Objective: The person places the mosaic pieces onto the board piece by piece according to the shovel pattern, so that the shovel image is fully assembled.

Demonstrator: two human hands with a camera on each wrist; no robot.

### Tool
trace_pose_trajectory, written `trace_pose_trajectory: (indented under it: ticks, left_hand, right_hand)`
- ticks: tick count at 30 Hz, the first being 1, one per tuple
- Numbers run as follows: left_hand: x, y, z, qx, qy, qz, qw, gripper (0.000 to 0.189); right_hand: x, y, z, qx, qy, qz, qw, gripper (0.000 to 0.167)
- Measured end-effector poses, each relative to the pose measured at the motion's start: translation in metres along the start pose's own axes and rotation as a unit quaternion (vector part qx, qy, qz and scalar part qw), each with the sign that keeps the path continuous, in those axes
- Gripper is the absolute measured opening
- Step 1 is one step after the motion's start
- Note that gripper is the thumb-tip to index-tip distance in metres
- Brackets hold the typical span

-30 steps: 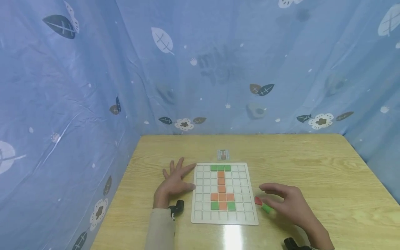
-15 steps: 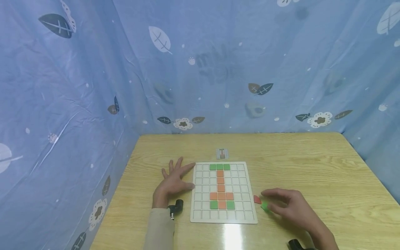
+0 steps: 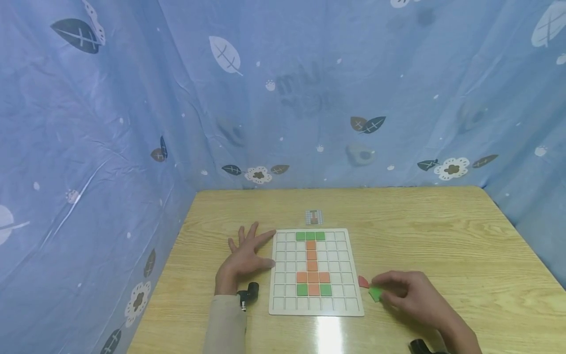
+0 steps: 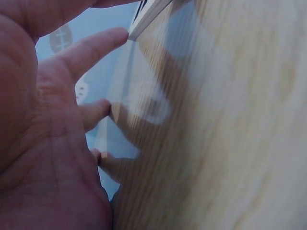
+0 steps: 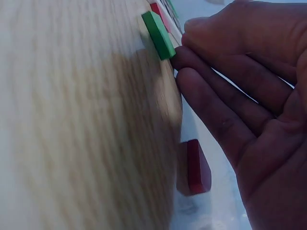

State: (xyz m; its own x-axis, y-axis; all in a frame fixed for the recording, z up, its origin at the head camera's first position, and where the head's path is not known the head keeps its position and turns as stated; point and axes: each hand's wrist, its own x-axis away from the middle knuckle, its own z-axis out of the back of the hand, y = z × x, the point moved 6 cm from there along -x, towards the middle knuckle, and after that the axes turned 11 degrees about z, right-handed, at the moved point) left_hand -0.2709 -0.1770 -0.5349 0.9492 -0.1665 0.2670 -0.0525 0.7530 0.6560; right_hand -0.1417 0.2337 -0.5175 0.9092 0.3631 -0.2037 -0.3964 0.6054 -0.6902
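My left hand point(image 3: 245, 255) is spread beside the left edge of a white grid board point(image 3: 345, 307); its index fingertip and thumb touch that edge. Square green tiles point(image 3: 310, 236) and orange tiles point(image 3: 312, 266) lie in the board's cells. Right of the board, my right hand point(image 3: 415, 295) is low over the table, thumb and index finger apart at a small green block point(image 3: 375, 294). Its fingertips are close against the block point(image 5: 159, 36), without a visible pinch. A red rounded block point(image 3: 363, 281) lies between green block and board. In the right wrist view, another red block point(image 5: 197, 167) lies near the palm.
A small pattern card point(image 3: 314, 217) lies behind the board. The wooden table point(image 3: 442, 236) is bounded at the back and sides by a blue printed curtain point(image 3: 283, 98). Black wrist cameras sit by both wrists.
My right hand has moved slightly right and down. The thumb and index finger have come to the green block, which has turned and shows more of its face. The left hand stays put.
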Motion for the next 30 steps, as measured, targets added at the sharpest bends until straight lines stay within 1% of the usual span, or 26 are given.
trace_pose_trajectory:
  ticks: [4,8,11,14,19,22,27,30]
  left_hand:
    - [0.0,0.001,0.0,-0.004,0.0,-0.001,1.0,0.09]
    - [0.0,0.002,0.002,-0.007,0.002,-0.004,1.0,0.09]
    - [0.0,0.002,0.002,-0.006,0.001,-0.004,1.0,0.09]
    - [0.0,0.001,0.002,-0.005,0.001,-0.002,1.0,0.09]
    - [0.0,0.001,0.002,-0.003,0.002,-0.004,1.0,0.09]
    - [0.0,0.001,0.002,0.0,0.002,-0.004,1.0,0.09]
    - [0.001,0.002,0.001,0.002,0.0,-0.003,1.0,0.09]
    - [0.001,0.001,0.001,0.002,0.0,-0.003,1.0,0.091]
  right_hand:
    - [0.005,-0.001,0.001,0.017,0.007,0.017,0.9997,0.031]
    - [0.01,-0.002,0.0,0.011,0.022,0.031,0.9992,0.033]
    - [0.013,-0.002,-0.001,0.003,0.038,0.033,0.9987,0.038]
    - [0.014,-0.002,-0.003,0.007,0.051,0.034,0.9981,0.041]
    - [0.015,-0.005,-0.004,0.041,0.073,0.054,0.9951,0.046]
    - [0.015,-0.006,-0.005,0.059,0.076,0.059,0.9936,0.045]
    - [0.015,-0.007,-0.004,0.066,0.068,0.046,0.9944,0.042]
    - [0.016,-0.01,-0.005,0.068,0.074,0.059,0.9932,0.043]
